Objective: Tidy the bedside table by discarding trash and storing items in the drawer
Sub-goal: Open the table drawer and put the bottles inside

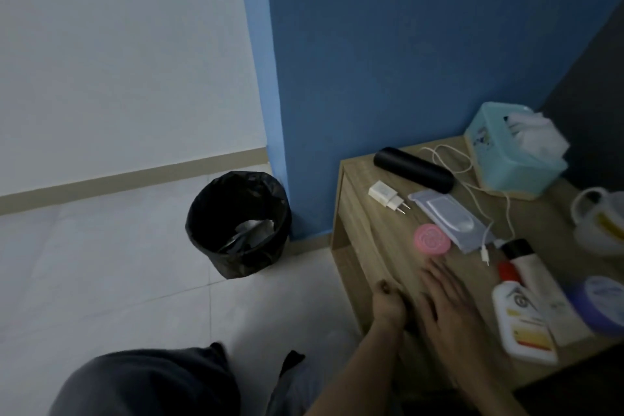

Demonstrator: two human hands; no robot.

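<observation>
Bedside table (pixel 368 230): one charger (pixel 386 196), two bottles; right hand (pixel 445 304) flat, fingers spread; left hand (pixel 388 306) curled at edge.

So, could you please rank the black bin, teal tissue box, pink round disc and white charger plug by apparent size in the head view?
1. Black lined bin
2. Teal tissue box
3. Pink round disc, the white charger plug: too alike to rank.

Both forearms were bare, with no sleeve visible up to the frame edge. The left hand (pixel 388 304) and the right hand (pixel 449 306) wore no glove, ring or watch that could be seen. The legs were clad in dark grey trousers (pixel 148 382) of soft, matte fabric, creased at the knee. Motion blur obscured finer detail of the fingers.
</observation>
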